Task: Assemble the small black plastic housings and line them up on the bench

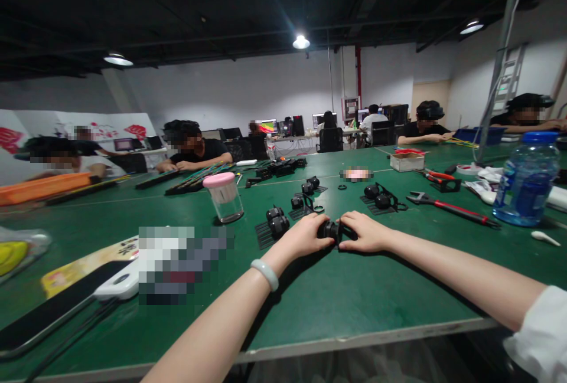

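Note:
Near the front middle of the green table (381, 294), my left hand (308, 235) is closed around the left side of a black plastic part with a rounded body (330, 229). My right hand (365, 232) grips the same part from the right, thumb and fingers at its flat side. The fingers hide much of the part, so its full shape cannot be made out. Similar black parts with round bodies and slatted bases (277, 223) lie just left of my left hand. Another such black part (378, 197) lies beyond my right hand.
Pliers with red-black handles (460, 207) and a blue-capped water bottle (527, 182) are at right. A pink-lidded cup (225, 200) and a black-and-white device with a cable (119, 282) are at left. A small box (407, 161) stands farther back. Other people sit around the table.

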Tool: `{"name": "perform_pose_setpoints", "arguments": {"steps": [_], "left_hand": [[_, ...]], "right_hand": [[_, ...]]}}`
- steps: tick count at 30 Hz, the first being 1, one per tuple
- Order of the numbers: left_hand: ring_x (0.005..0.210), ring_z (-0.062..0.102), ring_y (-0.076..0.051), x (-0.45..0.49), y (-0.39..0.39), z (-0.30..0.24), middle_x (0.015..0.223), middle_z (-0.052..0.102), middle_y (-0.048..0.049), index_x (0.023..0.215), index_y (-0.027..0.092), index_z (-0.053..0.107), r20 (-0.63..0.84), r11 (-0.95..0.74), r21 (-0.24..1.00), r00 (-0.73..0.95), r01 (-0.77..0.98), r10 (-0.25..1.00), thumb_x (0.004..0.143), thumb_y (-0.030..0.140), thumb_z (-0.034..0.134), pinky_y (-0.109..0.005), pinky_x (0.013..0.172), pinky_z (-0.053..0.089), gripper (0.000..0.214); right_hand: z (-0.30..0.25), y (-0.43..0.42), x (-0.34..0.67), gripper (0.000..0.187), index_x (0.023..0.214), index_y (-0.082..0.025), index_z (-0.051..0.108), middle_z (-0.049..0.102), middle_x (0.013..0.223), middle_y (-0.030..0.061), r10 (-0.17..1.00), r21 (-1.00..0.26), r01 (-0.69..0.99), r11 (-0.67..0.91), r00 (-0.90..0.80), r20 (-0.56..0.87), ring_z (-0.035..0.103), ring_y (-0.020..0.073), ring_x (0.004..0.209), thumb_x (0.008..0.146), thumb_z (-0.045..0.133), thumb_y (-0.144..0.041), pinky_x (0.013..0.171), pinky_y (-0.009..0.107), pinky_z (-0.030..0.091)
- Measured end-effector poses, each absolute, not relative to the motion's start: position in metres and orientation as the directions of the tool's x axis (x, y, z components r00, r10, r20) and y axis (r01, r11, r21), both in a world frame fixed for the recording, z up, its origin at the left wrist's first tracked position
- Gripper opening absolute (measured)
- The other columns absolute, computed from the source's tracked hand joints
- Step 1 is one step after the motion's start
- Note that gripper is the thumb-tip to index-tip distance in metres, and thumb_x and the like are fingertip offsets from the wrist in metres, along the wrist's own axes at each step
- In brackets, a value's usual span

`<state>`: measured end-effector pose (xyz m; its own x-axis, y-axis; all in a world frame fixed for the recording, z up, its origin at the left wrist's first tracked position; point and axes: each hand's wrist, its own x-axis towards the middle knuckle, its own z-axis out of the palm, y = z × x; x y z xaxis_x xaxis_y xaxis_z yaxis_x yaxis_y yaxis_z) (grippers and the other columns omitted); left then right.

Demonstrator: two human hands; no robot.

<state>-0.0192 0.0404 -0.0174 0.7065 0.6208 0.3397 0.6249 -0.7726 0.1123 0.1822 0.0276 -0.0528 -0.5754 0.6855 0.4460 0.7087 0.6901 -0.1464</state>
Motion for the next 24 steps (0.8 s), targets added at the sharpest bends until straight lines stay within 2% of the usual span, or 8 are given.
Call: {"name": "perform_pose_setpoints", "arguments": {"steps": [6,14,20,24], "left_hand": [[0.071,0.052,-0.017,-0.02,0.04,-0.014,0.08,0.056,-0.0034,0.091,0.018,0.052,0.286,-0.759,0.12,0.71,0.639,0.643,0.067,0.051,0.049,-0.024,0.059,0.037,0.041],[0.068,0.052,-0.016,-0.019,0.042,-0.015,0.077,0.057,-0.0037,0.093,0.017,0.053,0.252,-0.765,0.146,0.725,0.627,0.642,0.066,0.053,0.05,-0.022,0.056,0.034,0.045],[0.058,0.049,-0.012,-0.02,0.035,-0.009,0.07,0.055,-0.0005,0.093,0.017,0.052,0.208,-0.757,0.292,0.734,0.584,0.647,0.068,0.047,0.05,-0.02,0.049,0.031,0.04],[0.057,0.048,-0.011,-0.019,0.031,-0.008,0.069,0.054,0.0015,0.098,0.017,0.05,0.204,-0.752,0.374,0.743,0.543,0.637,0.062,0.044,0.056,-0.019,0.047,0.031,0.045]], "right_hand": [[-0.053,0.029,0.183,0.06,0.104,-0.015,0.046,0.05,0.097,0.0105,0.689,-0.158,0.706,0.691,-0.576,0.439,0.045,0.0228,0.091,0.065,0.046,-0.06,0.076,0.035,0.036],[-0.057,0.031,0.184,0.062,0.108,-0.015,0.044,0.049,0.103,0.0116,0.68,-0.153,0.693,0.704,-0.596,0.427,0.044,0.0238,0.094,0.065,0.045,-0.06,0.079,0.037,0.035],[-0.057,0.031,0.185,0.063,0.109,-0.015,0.043,0.048,0.104,0.0124,0.682,-0.151,0.693,0.705,-0.605,0.411,0.043,0.0243,0.095,0.065,0.044,-0.061,0.079,0.038,0.035],[-0.057,0.031,0.185,0.062,0.108,-0.015,0.044,0.048,0.103,0.0121,0.677,-0.165,0.68,0.714,-0.611,0.411,0.043,0.0239,0.094,0.065,0.046,-0.059,0.078,0.038,0.035]]}}
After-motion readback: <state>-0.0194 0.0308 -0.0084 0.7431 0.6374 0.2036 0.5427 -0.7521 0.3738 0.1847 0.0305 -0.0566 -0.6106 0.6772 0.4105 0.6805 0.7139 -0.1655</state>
